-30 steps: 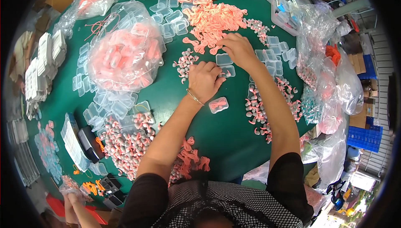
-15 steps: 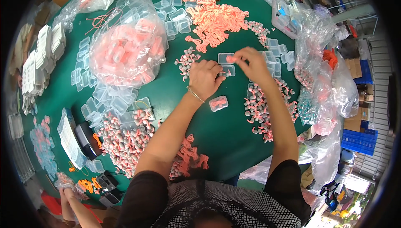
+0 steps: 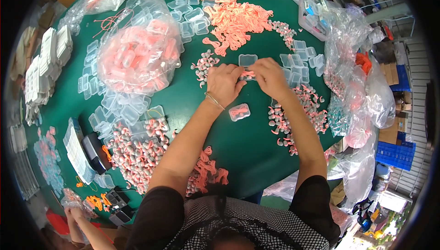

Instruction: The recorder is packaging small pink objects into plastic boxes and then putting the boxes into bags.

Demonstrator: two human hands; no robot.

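My left hand is closed at the left side of a small clear plastic box, its thumb and forefinger gripping that edge. The box's lid lies folded back on the far side. A bundle of pink cord is at the box's tray, between my two hands. My right hand pinches the bundle's right end; its fingertips are partly hidden. Nearer to me stands a filled, closed box with pink cord inside. By my left hand lies a small pile of grey-and-pink pieces.
Beyond my hands is a heap of orange-pink cord bundles. Empty clear boxes lie to the right. A large bag of filled boxes stands at left. Grey-and-pink pieces are heaped near my left forearm. Another person's hands are at lower left.
My right hand has come down and toward me, carrying the cord bundle to the box's tray. My left hand has stayed at the box.
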